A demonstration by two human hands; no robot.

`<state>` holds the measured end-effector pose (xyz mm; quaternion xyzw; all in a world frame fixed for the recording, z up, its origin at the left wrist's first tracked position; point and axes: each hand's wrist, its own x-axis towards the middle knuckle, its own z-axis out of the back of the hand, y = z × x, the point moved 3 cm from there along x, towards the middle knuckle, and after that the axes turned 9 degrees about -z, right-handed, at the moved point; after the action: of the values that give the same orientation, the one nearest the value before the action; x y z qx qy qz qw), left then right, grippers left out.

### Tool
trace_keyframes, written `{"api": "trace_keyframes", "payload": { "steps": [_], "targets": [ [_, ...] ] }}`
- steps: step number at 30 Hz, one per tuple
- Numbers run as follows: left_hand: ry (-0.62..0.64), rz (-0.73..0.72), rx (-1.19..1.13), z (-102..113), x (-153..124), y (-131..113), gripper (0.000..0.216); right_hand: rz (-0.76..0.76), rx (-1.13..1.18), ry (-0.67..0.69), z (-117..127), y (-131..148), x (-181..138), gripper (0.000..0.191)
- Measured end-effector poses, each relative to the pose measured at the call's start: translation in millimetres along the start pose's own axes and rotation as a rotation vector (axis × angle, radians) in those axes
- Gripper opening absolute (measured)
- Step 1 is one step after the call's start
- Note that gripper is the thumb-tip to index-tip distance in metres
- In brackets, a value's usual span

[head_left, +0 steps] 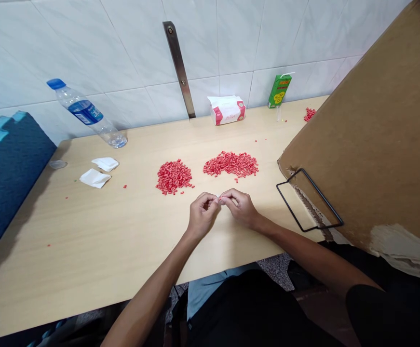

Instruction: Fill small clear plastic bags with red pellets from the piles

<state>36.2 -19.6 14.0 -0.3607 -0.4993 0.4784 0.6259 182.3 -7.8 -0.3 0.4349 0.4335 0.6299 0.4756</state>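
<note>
My left hand (201, 213) and my right hand (241, 207) meet fingertip to fingertip just above the table, both closed in a pinch. Between them shows a small red piece (220, 198), mostly covered by the fingers, with a whitish bit beside it. Beyond my left hand lies a rounded pile of small red pieces (174, 177). Past my right hand spreads a wider pile of like red pieces (231, 164), with a notch in its near edge. One loose red piece (236, 180) lies between that pile and my right hand.
A water bottle (88, 113) leans on the tiled wall at left, near folded tissues (95, 178) and a blue foam mat (10, 178). At the back stand a tissue pack (228, 111) and a green drink carton (279, 91). A large cardboard sheet (372, 130) and a black wire frame (304, 229) border the right.
</note>
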Motion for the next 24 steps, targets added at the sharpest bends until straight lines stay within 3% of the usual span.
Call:
{"api": "trace_keyframes", "payload": {
  "steps": [24],
  "targets": [
    [0.011,0.002,0.004,-0.6,-0.4,-1.5,0.015,-0.027,0.027,-0.002,0.4,0.4,0.9,0.015]
  ]
}}
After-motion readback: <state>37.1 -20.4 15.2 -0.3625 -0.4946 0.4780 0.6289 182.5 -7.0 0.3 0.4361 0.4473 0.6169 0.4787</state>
